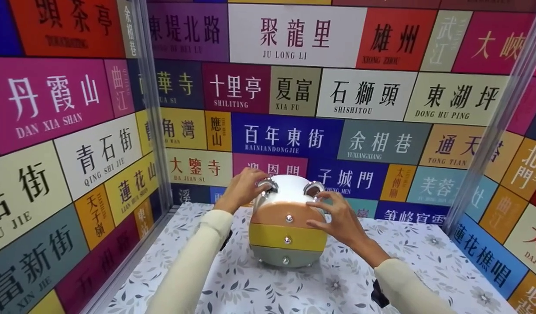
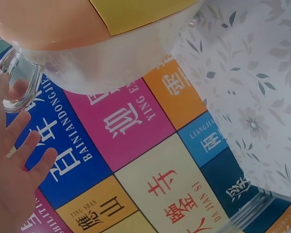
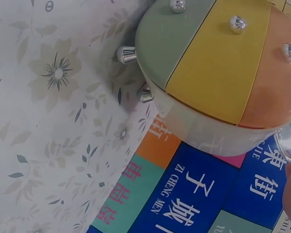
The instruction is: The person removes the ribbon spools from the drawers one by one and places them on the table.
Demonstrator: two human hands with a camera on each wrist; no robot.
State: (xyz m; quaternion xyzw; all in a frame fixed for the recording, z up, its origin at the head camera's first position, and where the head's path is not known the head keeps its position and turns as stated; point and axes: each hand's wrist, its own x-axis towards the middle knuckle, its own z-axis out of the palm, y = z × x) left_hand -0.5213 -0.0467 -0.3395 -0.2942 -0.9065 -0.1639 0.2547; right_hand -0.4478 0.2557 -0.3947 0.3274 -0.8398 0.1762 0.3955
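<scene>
A small rounded drawer box (image 1: 263,237) stands on the table, with orange, yellow and grey-green drawers, silver knobs and a white top. Two shiny ring-shaped ears rise from that top. My left hand (image 1: 244,187) pinches the left ear (image 2: 34,80), and in the left wrist view a fingertip shows through the ring while the other fingers spread away. On the opposite side, my right hand (image 1: 343,216) has its fingers spread by the right ear (image 1: 314,185), the thumb by the edge of the orange drawer (image 3: 279,82). Most of this hand lies outside the right wrist view.
A white cloth with a grey leaf and flower print covers the table (image 1: 250,290). Behind it and at both sides rise panels of coloured place-name signs (image 1: 287,133). Clear upright strips (image 1: 156,109) run along the corners. Short silver feet (image 3: 127,54) support the box.
</scene>
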